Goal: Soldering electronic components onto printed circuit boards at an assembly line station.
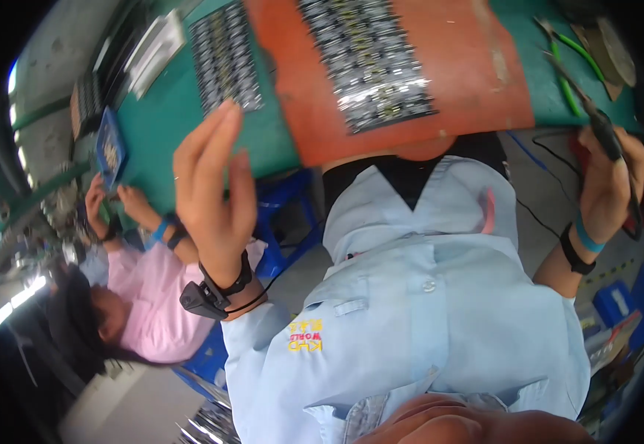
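My right hand (pixel 609 177) is closed around the dark handle of a soldering iron (pixel 602 130), its thin metal shaft pointing up and left over the bench's right side. A cable trails from the handle. My left hand (pixel 217 192) is raised near the bench's front edge, fingers stretched and thumb apart, with nothing seen in it. Just beyond its fingertips lies a panel of small dark and silver parts (pixel 226 63) in rows. A larger similar panel (pixel 370 63) rests on an orange-red mat (pixel 470 66) in front of me.
Green-handled cutters (pixel 568 85) lie beside the iron on the green bench (pixel 277 140). A blue tray (pixel 109 148) of small pieces stands at the left edge, near a co-worker's hands (pixel 126 203). A white long box (pixel 156 55) lies farther back. A blue stool (pixel 285 222) is below.
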`<action>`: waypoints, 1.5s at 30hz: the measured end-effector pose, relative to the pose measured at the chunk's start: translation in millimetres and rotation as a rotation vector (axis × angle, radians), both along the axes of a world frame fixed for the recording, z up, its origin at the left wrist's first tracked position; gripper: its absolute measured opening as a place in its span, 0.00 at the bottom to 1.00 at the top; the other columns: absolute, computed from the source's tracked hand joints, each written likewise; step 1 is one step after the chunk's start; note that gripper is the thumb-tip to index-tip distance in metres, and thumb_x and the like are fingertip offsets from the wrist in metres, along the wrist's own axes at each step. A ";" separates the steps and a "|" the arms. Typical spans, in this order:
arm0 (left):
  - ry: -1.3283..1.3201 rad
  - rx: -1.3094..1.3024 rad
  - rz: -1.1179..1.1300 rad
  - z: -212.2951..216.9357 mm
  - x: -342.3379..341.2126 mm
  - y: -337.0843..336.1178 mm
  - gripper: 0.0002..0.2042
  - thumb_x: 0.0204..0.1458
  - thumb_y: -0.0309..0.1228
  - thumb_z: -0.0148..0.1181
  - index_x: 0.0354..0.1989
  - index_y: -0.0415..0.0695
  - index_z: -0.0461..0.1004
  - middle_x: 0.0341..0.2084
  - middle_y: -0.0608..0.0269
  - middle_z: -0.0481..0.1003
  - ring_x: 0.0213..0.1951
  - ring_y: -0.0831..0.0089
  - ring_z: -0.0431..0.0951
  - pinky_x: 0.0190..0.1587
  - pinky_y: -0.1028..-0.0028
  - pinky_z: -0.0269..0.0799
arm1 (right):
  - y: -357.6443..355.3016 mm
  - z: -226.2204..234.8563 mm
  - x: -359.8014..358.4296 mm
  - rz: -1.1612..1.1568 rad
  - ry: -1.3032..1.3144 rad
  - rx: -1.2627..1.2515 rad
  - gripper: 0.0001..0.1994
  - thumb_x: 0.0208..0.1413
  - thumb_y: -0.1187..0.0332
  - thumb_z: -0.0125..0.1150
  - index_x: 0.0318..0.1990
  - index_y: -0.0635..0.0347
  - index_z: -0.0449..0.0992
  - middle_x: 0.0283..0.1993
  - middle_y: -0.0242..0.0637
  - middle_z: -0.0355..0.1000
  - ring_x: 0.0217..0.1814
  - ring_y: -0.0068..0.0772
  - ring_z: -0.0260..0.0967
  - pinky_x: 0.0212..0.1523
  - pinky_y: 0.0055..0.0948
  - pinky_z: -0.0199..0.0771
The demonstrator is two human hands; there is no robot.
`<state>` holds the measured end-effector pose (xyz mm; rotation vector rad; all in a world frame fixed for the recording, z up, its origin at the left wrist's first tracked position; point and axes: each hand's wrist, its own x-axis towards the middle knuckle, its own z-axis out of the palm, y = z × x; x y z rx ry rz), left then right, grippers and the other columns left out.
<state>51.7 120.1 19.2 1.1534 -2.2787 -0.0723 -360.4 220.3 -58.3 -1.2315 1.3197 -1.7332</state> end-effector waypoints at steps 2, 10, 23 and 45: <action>0.002 0.055 0.205 10.2 28.1 24.1 0.17 0.49 0.14 0.57 0.49 0.39 0.77 0.46 0.51 0.76 0.48 0.56 0.77 0.50 0.67 0.70 | 7.6 -10.3 -25.0 0.100 -0.008 -0.036 0.17 0.64 0.66 0.47 0.54 0.71 0.67 0.44 0.46 0.69 0.47 0.40 0.68 0.53 0.41 0.66; -0.299 0.498 0.306 -30.1 78.3 71.5 0.13 0.49 0.26 0.63 0.45 0.40 0.77 0.41 0.55 0.77 0.42 0.58 0.77 0.50 0.60 0.68 | -3.4 -12.8 -33.2 0.141 -0.037 -0.073 0.17 0.66 0.65 0.46 0.55 0.70 0.66 0.42 0.44 0.70 0.46 0.37 0.67 0.53 0.42 0.66; -0.631 0.980 0.115 -73.2 92.3 54.2 0.11 0.49 0.31 0.63 0.39 0.40 0.73 0.20 0.60 0.72 0.29 0.64 0.74 0.40 0.66 0.69 | 5.4 0.4 -24.6 -0.350 0.076 -0.122 0.21 0.61 0.67 0.54 0.60 0.70 0.66 0.40 0.43 0.74 0.41 0.32 0.71 0.45 0.31 0.72; 0.896 0.751 0.152 -32.0 -55.9 27.4 0.06 0.49 0.20 0.64 0.36 0.36 0.78 0.25 0.58 0.74 0.27 0.70 0.73 0.30 0.74 0.70 | -56.5 45.4 41.5 0.288 0.118 0.025 0.22 0.54 0.60 0.64 0.48 0.67 0.68 0.33 0.41 0.68 0.35 0.34 0.65 0.37 0.38 0.68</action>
